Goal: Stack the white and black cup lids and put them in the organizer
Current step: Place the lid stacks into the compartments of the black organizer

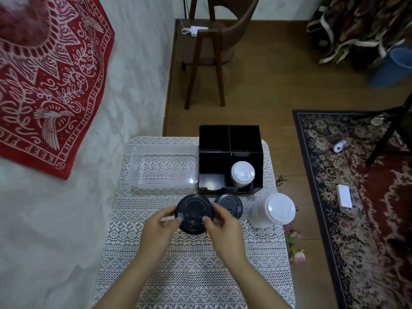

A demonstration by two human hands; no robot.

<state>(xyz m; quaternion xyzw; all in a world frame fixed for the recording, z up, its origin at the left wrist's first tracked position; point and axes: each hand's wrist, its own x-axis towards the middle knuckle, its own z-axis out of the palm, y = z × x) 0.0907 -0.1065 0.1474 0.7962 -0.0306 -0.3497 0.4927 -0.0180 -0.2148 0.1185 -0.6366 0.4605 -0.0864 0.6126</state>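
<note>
A stack of black lids (193, 210) is held over the lace-covered table, gripped on its left rim by my left hand (158, 228) and on its right rim by my right hand (223, 228). A smaller black lid stack (229, 204) stands on the table just to its right, partly behind my right fingers. A tall stack of white lids (273, 210) lies tilted at the table's right edge. The black four-compartment organizer (214, 150) stands at the back; its front right compartment holds a stack of white lids (242, 175).
A clear plastic tray (163, 167) lies left of the organizer. The small table (191, 275) is bordered by a white wall on the left. A wooden chair (211, 54) stands beyond it, with a patterned rug (356, 197) and a phone on the floor to the right.
</note>
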